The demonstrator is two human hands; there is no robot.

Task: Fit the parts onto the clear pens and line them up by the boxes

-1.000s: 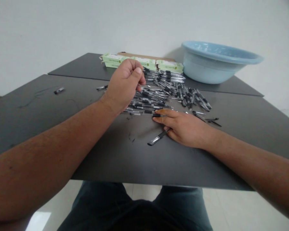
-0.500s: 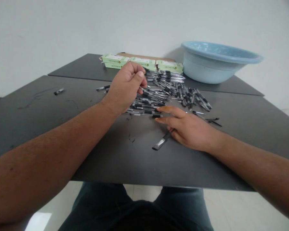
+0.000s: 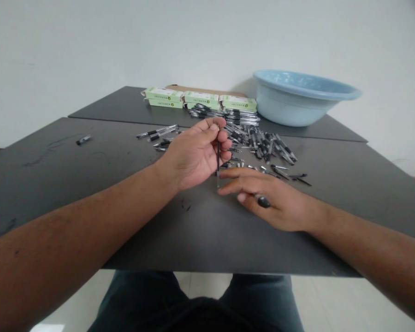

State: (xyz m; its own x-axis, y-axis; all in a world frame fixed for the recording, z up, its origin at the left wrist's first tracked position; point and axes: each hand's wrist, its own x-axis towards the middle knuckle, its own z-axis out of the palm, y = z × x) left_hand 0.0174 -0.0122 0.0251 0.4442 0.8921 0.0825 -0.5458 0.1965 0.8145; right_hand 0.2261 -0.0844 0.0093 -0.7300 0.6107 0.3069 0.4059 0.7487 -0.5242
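My left hand (image 3: 193,157) pinches a thin pen refill (image 3: 218,159) by its top end, between thumb and forefinger. The refill hangs upright, dark along its upper part and clear near the bottom. Close beside its lower end are the outstretched fingertips of my right hand (image 3: 276,198); whether they touch it I cannot tell. A pen (image 3: 263,201) is tucked in my right hand by the thumb, with only its rounded black end showing. Behind both hands lies a pile of black-and-clear pens (image 3: 256,138), partly hidden by my left hand.
Green-and-white boxes (image 3: 200,97) stand at the back of the dark table (image 3: 193,235), with a light blue basin (image 3: 297,106) to their right. A clear pen cap (image 3: 84,139) lies at the left. Loose dark pieces (image 3: 299,177) rest at the right.
My left hand has come back from the pile toward me, and the refill now shows in it. The pen in my right hand has swung, its end now pointing toward me.
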